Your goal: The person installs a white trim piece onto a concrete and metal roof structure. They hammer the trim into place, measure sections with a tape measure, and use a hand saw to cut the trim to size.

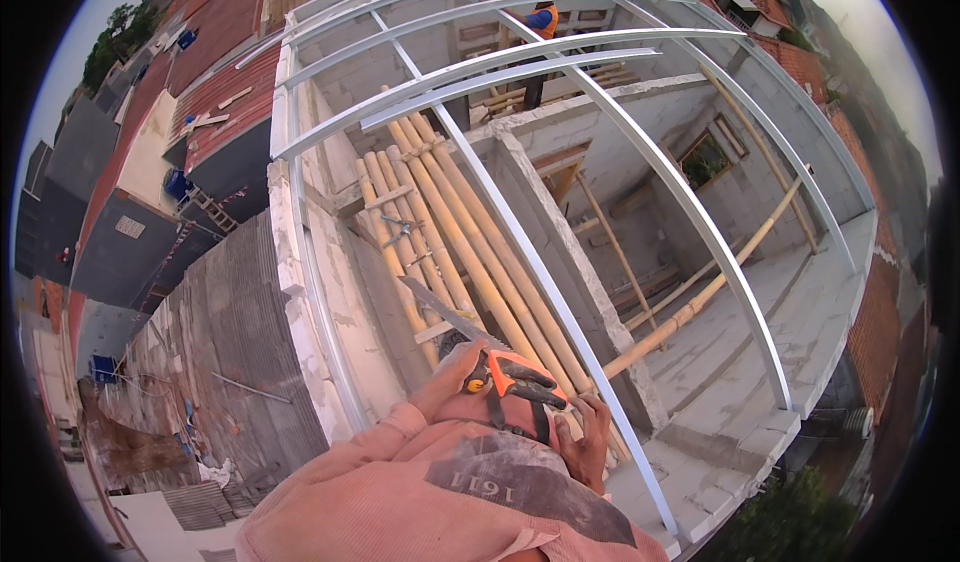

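In the head view, my left hand point(450, 377) is closed on a handsaw point(515, 377) with an orange and black handle, its blade angled up and away over bamboo poles. A small yellow item point(475, 385) is beside that hand, too small to name. My right hand point(585, 427) is low at the right of the saw handle, fingers curled; what they hold, if anything, is hidden. Both hands are close to my pink-clad body point(400, 502). Several bamboo poles point(460, 222) lie lengthwise just beyond the hands, with short wooden crosspieces across some of them.
Silver metal roof framing point(680, 177) spans grey block walls point(740, 442), with open rooms below. A bamboo pole point(680, 322) slants across the right room. A person in an orange vest point(542, 20) is at the far end. Lower corrugated roofs point(235, 342) lie beyond the left edge.
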A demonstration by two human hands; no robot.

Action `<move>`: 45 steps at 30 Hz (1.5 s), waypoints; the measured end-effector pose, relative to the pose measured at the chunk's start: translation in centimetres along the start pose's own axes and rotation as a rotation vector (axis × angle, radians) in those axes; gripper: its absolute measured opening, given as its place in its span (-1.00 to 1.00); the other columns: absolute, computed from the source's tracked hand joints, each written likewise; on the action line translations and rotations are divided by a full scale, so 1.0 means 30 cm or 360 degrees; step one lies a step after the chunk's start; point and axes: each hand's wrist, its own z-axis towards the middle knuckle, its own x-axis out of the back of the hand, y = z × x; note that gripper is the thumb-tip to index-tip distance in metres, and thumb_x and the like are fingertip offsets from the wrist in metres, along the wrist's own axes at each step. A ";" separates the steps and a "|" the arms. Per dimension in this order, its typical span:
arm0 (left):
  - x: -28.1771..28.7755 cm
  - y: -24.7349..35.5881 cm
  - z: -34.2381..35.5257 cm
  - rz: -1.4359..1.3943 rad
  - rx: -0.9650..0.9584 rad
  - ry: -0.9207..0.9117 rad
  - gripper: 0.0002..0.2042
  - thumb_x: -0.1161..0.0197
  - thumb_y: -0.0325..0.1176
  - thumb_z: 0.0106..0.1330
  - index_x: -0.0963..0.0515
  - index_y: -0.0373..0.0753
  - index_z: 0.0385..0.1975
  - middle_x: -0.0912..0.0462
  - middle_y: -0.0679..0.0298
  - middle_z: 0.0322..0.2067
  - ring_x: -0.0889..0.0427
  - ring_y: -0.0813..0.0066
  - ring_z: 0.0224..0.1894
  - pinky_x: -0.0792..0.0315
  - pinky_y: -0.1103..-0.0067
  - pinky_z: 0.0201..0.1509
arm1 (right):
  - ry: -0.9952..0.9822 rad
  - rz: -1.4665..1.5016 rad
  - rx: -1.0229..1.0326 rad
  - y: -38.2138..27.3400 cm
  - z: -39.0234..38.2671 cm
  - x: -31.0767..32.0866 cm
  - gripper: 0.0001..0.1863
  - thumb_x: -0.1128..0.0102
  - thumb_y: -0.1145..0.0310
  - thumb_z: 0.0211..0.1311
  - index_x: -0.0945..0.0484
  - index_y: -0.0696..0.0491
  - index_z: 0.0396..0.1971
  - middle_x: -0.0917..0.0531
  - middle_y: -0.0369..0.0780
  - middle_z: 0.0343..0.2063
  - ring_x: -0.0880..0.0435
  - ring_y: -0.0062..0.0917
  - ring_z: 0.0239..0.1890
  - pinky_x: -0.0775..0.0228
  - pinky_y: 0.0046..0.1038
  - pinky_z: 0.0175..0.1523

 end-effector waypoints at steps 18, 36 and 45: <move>-0.130 0.079 -0.060 0.1359 -0.0656 -0.0055 -0.52 0.12 -0.07 0.45 -0.57 -0.43 -0.23 -0.71 0.08 -0.36 -0.65 0.21 -0.25 -0.45 0.35 -0.15 | -0.0646 -0.0497 0.0014 -0.070 0.130 -0.162 -0.72 -0.30 0.16 0.15 -0.56 0.06 -0.31 -0.69 -0.05 -0.37 -0.70 -0.04 -0.29 -0.48 -0.03 -0.25; -0.066 0.130 -0.059 -0.0396 0.0475 -0.0717 -0.65 -0.39 -0.07 0.30 -0.52 -0.14 -0.10 -0.57 0.31 -0.43 -0.60 0.44 -0.43 -0.53 0.45 -0.39 | -0.0031 -0.0010 -0.0532 0.068 -0.004 -0.009 -0.66 -0.38 0.10 0.23 -0.64 0.12 -0.39 -0.66 -0.04 -0.58 -0.68 -0.08 -0.52 -0.45 -0.23 -0.39; -0.066 0.259 0.013 -0.0277 0.0515 -0.0753 -0.58 -0.36 -0.11 0.36 -0.53 -0.25 0.07 -0.54 0.25 -0.38 -0.61 0.37 -0.36 -0.49 0.57 -0.43 | -0.0159 -0.0241 -0.0746 0.112 -0.336 0.230 -0.61 -0.39 0.07 0.22 -0.61 0.13 -0.46 -0.59 -0.13 -0.64 -0.57 -0.19 -0.59 -0.39 -0.27 -0.39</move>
